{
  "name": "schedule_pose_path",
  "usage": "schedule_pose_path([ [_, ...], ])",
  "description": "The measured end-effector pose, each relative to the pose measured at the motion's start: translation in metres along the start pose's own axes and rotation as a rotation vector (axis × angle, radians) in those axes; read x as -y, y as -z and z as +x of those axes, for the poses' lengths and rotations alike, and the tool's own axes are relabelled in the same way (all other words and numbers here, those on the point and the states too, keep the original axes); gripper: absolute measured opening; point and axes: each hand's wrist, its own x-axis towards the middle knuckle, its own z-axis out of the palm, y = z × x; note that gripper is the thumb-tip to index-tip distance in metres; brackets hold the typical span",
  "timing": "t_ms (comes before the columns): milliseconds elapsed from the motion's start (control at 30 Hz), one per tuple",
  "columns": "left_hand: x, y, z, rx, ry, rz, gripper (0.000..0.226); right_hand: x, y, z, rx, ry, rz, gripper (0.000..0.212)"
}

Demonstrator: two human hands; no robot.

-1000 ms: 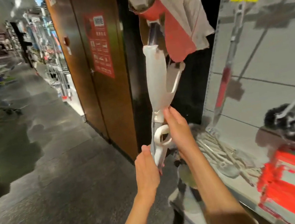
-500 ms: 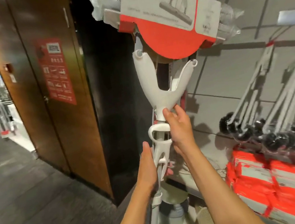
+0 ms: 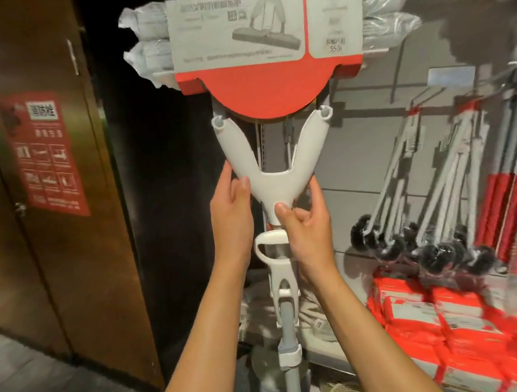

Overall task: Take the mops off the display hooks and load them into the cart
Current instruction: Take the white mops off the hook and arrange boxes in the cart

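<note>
A white sponge mop hangs head-up in front of me, its Y-shaped yoke below a red and grey cardboard sleeve over the plastic-wrapped sponge head. My left hand holds the left side of the yoke, thumb on its front. My right hand pinches the neck of the yoke just above the white loop lever. The grey pole runs down between my forearms. No cart is in view.
More mops and black-headed brushes hang on the grey display wall to the right. Red and white boxes are stacked on the low shelf below. A brown door with a red notice stands at the left, dark floor beneath.
The view swung right to face the display. My left hand climbed from the lever up to the yoke's left side. The right hand stayed at the neck.
</note>
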Motion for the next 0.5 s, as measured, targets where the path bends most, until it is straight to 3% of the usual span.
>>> schedule_pose_path([
  [133,0.006,-0.009,0.009,-0.016,0.020,-0.064,0.056,0.004,0.011,0.010,0.040,0.014,-0.077,0.077],
  [367,0.018,-0.034,0.038,-0.028,0.019,-0.197,0.054,-0.005,0.028,0.050,0.090,0.012,-0.205,0.078],
  [500,0.027,-0.048,0.067,-0.044,0.078,-0.326,0.058,0.002,0.041,0.079,0.082,0.072,-0.287,0.066],
])
